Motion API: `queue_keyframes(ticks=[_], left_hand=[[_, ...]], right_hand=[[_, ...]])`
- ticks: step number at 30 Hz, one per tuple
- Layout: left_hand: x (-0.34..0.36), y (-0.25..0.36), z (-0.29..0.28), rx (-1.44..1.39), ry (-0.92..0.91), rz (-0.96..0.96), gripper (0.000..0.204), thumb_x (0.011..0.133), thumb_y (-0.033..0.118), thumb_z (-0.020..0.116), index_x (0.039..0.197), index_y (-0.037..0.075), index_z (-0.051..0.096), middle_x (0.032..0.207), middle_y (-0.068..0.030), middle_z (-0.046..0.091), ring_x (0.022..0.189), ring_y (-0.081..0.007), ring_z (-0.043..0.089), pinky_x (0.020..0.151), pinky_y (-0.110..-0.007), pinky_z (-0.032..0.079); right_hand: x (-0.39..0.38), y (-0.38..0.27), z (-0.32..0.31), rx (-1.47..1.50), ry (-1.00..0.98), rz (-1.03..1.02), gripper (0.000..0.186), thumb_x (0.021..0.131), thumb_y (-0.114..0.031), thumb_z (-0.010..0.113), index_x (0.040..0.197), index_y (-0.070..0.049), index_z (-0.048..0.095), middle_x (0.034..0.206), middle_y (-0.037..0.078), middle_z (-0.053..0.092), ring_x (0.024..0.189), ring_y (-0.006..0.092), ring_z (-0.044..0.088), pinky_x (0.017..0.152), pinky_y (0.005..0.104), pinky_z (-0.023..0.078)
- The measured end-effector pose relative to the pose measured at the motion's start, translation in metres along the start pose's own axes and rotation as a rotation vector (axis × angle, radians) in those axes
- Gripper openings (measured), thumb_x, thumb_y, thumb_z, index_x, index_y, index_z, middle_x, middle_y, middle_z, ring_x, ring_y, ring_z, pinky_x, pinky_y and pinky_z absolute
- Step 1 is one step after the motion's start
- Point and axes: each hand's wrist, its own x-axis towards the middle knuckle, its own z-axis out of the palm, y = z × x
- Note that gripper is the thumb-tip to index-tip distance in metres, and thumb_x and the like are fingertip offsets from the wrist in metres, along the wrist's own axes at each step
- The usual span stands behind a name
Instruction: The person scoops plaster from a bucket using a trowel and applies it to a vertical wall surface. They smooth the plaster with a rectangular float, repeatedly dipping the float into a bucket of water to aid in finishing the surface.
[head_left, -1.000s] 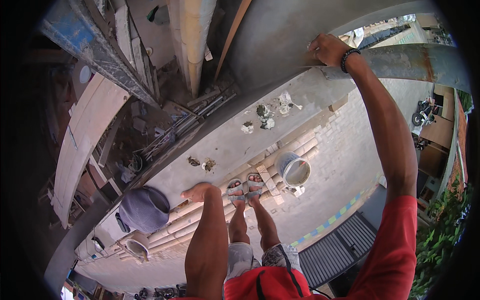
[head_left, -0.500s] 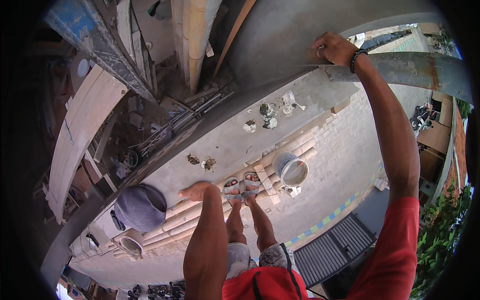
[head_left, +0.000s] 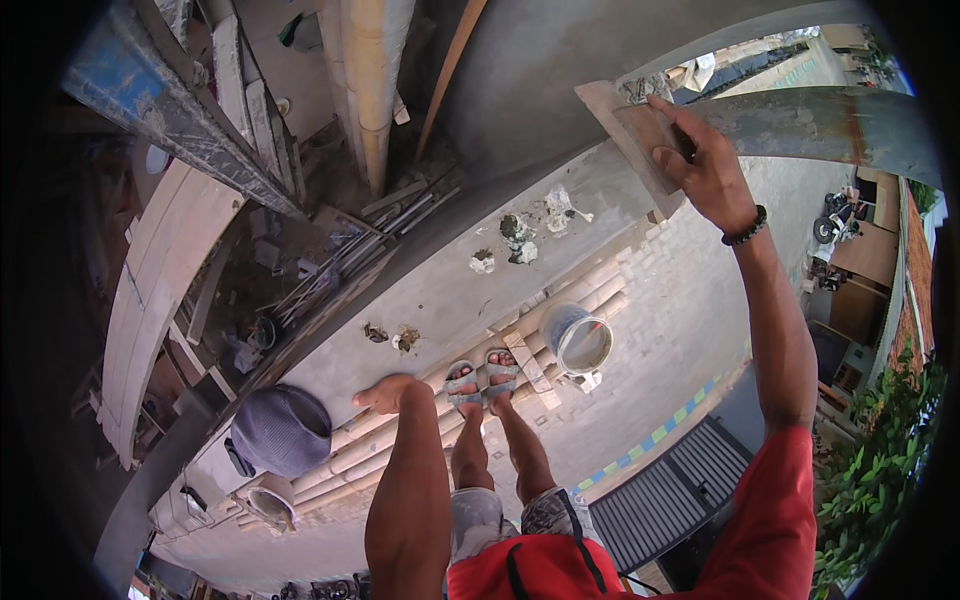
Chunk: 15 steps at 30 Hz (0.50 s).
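My right hand (head_left: 706, 165) is raised at the upper right, its fingers and thumb closed round the handle of a wooden plastering float (head_left: 618, 118). The float's board is tilted beside the end of a grey metal beam (head_left: 800, 122), close to the smooth grey wall (head_left: 540, 70). My left hand (head_left: 392, 394) hangs low near the concrete ledge (head_left: 440, 300), bent to the left with a digit stretched out. Nothing shows in it, though most of its fingers are hidden. Wet mortar lumps (head_left: 518, 238) lie on the ledge.
My sandalled feet (head_left: 480, 380) stand on bamboo poles (head_left: 370, 440) with wooden crosspieces. A bucket (head_left: 580, 340) stands to the right; a dark round container (head_left: 282, 430) and another bucket (head_left: 270, 503) are at the left. Planks (head_left: 160, 300) and upright bamboo posts (head_left: 365, 90) rise beyond the ledge.
My right hand has drawn back from the wall, down and slightly right, turning so the float now shows. The left hand has barely moved; the whole view has shifted slightly.
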Motion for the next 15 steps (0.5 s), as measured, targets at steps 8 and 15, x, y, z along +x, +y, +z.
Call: queue_keyframes(ticks=[8,15], left_hand=[[0.030,-0.013,0.013,0.057,0.070,0.044,0.091,0.092,0.069,0.025,0.118,-0.012,0.058,0.124,-0.0240,0.059,0.117,-0.0358,0.056,0.100,-0.042,0.043],[-0.018,-0.003,-0.004,0.033,-0.005,0.082,0.090,0.093,0.068,0.022,0.122,-0.011,0.055,0.128,-0.0223,0.057,0.118,-0.0378,0.054,0.101,-0.045,0.043]], right_hand=[[-0.098,0.068,0.084,-0.265,0.269,-0.027,0.051,0.083,-0.005,0.059,0.133,-0.010,0.052,0.096,0.017,0.058,0.086,0.0362,0.059,0.077,0.0427,0.049],[-0.068,0.085,0.092,-0.321,0.311,-0.002,0.053,0.084,-0.004,0.057,0.136,-0.012,0.049,0.093,0.015,0.055,0.085,0.0347,0.057,0.075,0.0433,0.048]])
